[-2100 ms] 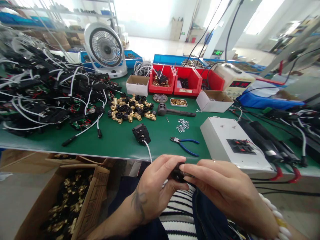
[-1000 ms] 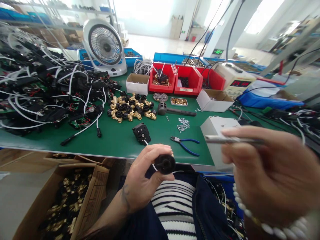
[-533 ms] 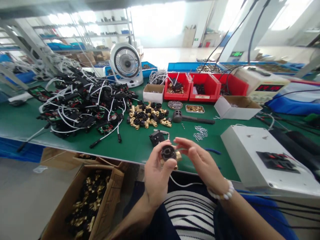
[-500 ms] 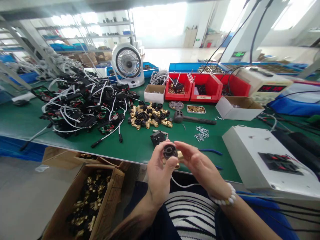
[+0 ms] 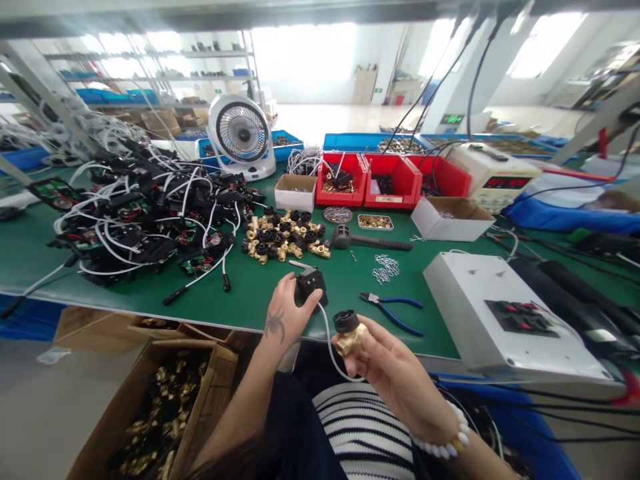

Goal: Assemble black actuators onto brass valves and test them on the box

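My right hand (image 5: 395, 373) holds a brass fitting with a black cap (image 5: 349, 332) just in front of the table edge. My left hand (image 5: 286, 313) reaches onto the green table (image 5: 240, 293) and closes on a small black module (image 5: 310, 285) with a white cable (image 5: 327, 347) that hangs down toward my lap. A heap of brass fittings with black caps (image 5: 283, 239) lies just beyond the module.
Blue-handled pliers (image 5: 393, 308), wire clips (image 5: 385, 265) and a black mallet (image 5: 367, 241) lie nearby. A white box (image 5: 500, 320) stands at right, a pile of black wired modules (image 5: 135, 213) at left, red bins (image 5: 367, 179) and a fan (image 5: 241, 137) behind. A cardboard box of fittings (image 5: 150, 413) sits below.
Earlier both hands held the capped fitting together. Now my right hand holds it alone, and my left hand has gone forward onto the black module on the table.
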Tool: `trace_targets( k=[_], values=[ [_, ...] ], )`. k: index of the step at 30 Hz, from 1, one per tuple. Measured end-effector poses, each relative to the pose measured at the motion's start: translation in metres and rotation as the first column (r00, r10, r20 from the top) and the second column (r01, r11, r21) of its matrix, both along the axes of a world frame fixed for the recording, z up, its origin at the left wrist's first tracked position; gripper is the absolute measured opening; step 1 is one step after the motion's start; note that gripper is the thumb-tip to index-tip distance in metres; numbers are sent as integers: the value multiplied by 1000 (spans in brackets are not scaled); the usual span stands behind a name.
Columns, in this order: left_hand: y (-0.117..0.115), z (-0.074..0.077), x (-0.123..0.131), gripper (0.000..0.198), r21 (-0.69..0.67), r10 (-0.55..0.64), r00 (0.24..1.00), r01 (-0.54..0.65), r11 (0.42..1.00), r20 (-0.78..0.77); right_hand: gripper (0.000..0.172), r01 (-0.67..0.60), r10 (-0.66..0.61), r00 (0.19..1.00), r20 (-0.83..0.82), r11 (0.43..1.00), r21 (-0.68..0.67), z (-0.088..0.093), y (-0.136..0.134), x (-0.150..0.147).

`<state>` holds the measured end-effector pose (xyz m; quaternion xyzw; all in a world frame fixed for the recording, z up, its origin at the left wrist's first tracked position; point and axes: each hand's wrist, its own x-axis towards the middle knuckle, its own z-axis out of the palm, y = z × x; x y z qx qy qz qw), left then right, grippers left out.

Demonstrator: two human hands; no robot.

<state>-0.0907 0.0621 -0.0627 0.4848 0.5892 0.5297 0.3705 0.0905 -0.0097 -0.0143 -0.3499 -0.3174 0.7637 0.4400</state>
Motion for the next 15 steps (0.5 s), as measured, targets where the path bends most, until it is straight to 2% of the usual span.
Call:
trace_targets(
  k=[4, 8, 12, 13, 15],
  values=[
    [-16, 9, 16, 55, -52, -160, 964, 175, 983, 211, 45, 5, -4, 998, 57, 1000, -9, 2, -3, -2],
    [-33, 27, 25, 60, -27, -271, 852, 315, 949, 447, 46, 5, -7, 993, 116, 1000, 17, 4, -6, -1],
    [-42, 44, 28, 58, 2, -242, 775, 297, 955, 583, 45, 11, -23, 989, 145, 996, 86, 3, -10, -1],
    [-44, 46, 28, 56, 8, -234, 773, 285, 959, 589, 44, 8, -23, 990, 142, 995, 102, 3, -11, 0],
    [-48, 48, 30, 51, 60, -240, 834, 243, 968, 496, 42, -4, -13, 991, 132, 992, 128, 3, -12, 0]
  ],
)
